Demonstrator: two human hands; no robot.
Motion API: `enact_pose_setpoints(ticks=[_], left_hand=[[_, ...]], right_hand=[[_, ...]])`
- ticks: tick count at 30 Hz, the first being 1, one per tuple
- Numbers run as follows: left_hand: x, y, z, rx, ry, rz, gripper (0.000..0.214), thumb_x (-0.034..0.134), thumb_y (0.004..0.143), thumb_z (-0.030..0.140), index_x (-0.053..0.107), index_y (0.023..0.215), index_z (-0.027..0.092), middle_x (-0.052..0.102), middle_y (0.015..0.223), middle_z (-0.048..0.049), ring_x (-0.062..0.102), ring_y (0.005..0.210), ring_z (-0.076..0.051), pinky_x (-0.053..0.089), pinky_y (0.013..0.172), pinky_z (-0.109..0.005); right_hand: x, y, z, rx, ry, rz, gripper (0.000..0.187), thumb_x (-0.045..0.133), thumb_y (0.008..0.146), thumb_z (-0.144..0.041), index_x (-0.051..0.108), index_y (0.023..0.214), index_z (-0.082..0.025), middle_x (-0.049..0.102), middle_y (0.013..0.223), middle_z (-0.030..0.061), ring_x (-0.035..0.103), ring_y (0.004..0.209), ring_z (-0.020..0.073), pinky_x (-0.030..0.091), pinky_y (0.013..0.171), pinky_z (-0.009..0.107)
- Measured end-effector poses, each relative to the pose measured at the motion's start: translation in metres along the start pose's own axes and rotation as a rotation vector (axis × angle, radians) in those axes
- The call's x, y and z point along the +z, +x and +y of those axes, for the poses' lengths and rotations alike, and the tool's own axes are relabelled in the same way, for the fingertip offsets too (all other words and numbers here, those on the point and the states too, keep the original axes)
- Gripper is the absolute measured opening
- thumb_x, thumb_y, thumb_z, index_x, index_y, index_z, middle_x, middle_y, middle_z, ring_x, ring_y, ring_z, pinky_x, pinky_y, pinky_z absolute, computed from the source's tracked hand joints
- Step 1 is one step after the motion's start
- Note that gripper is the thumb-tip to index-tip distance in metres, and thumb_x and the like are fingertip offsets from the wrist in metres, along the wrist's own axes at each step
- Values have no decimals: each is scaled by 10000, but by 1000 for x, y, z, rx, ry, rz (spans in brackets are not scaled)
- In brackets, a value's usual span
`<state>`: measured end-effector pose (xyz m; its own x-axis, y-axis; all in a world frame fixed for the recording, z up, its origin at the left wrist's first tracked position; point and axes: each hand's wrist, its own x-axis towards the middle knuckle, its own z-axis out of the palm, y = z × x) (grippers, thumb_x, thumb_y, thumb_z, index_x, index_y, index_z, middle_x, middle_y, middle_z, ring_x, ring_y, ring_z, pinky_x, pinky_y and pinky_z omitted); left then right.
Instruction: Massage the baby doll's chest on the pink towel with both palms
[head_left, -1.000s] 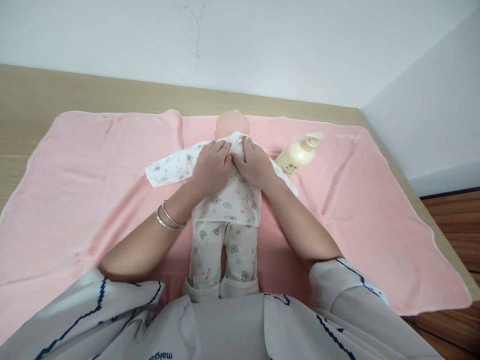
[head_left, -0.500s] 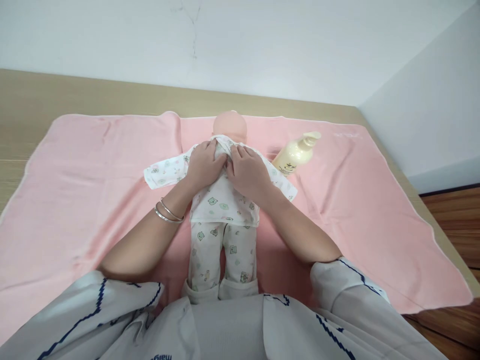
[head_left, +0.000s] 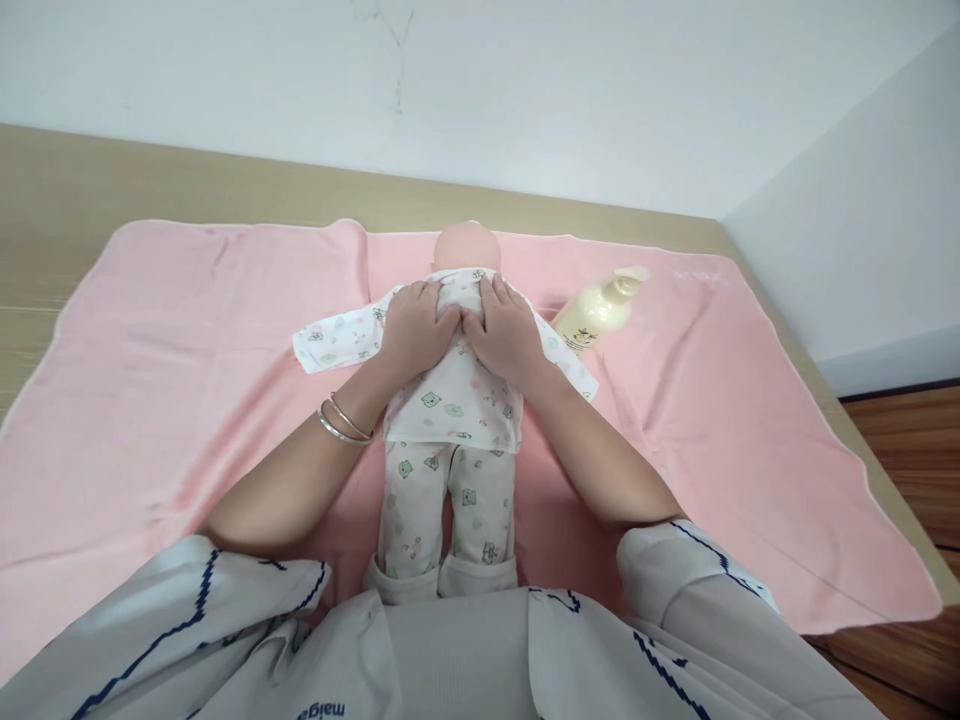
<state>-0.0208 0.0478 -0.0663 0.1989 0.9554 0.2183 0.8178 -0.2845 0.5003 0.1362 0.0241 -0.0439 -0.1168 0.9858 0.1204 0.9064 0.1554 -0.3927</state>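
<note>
A baby doll [head_left: 450, 430] in white printed pyjamas lies lengthwise on a pink blanket [head_left: 187, 330], its bare head [head_left: 466, 244] pointing away from me. My left hand [head_left: 411, 330], with two silver bangles at the wrist, lies flat on the doll's upper body, fingers stretched toward the collar. My right hand [head_left: 504, 330] lies flat beside it, thumbs nearly touching at the middle. Both press on the doll's shirt and hold nothing.
A cream pump bottle [head_left: 596, 308] lies on its side on the blanket just right of the doll's shoulder. The blanket covers a wooden table [head_left: 90, 180] against a white wall. The table's right edge drops to a wooden floor [head_left: 911, 440].
My fingers were bunched on the shirt's collar a second ago; now both hands lie flatter and slightly lower on the doll's upper body. The doll and bottle stayed put.
</note>
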Motion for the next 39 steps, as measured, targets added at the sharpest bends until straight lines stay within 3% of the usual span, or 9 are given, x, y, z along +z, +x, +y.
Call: enact_pose_setpoints(ticks=[6,12,21,27,33,36,39], left_hand=[[3,-1,-2,30,-17,40,460,392,1010,347,622,1358,153,700,1348,-179,589,1321,-354,443,1191,-548],[-7,-8,7,64,27,8,432,364,1032,314,624,1335,149,684,1341,-194,593,1299,-365,450,1185,-568],[-13,-28,33,26,108,-20,528,333,1039,250,515,1490,45,545,1566,-265,464,1510,-405,365,1268,-607],[-13,-19,27,18,77,-18,444,328,1020,212,611,1333,73,625,1433,-248,544,1408,-380,415,1230,-548],[-10,-1,8,76,-8,-17,330,331,1000,250,653,1043,186,715,1115,-178,631,1111,-340,512,1070,-554],[-9,-2,8,51,-7,8,332,336,1001,251,654,1063,178,709,1136,-191,628,1132,-350,502,1084,-573],[-10,-10,17,31,29,0,401,326,1029,271,648,1220,126,679,1299,-237,593,1287,-383,448,1168,-603]], right_hand=[[0,-1,1,-9,5,6,693,413,1029,-379,411,1631,-36,383,1733,227,371,1619,374,281,1336,585],[0,1,3,-4,19,-1,709,416,1027,-409,402,1638,-50,401,1727,216,374,1615,372,285,1333,589],[-9,2,2,-32,-45,-71,703,386,1077,-420,374,1641,-1,375,1731,246,356,1624,370,300,1335,537],[-14,-6,-2,-109,-98,-99,648,335,1109,-374,372,1632,6,394,1714,268,372,1614,369,301,1325,562],[-32,-28,-27,-145,-157,-100,490,329,1101,-226,567,1469,-7,617,1526,264,542,1483,349,395,1265,504],[-34,-28,-30,-94,-99,-84,447,313,1103,-214,647,1361,-68,681,1452,228,567,1467,322,451,1224,470],[-25,-17,-20,-47,-23,-82,481,306,1108,-253,605,1441,-77,591,1584,205,474,1560,310,424,1261,476]])
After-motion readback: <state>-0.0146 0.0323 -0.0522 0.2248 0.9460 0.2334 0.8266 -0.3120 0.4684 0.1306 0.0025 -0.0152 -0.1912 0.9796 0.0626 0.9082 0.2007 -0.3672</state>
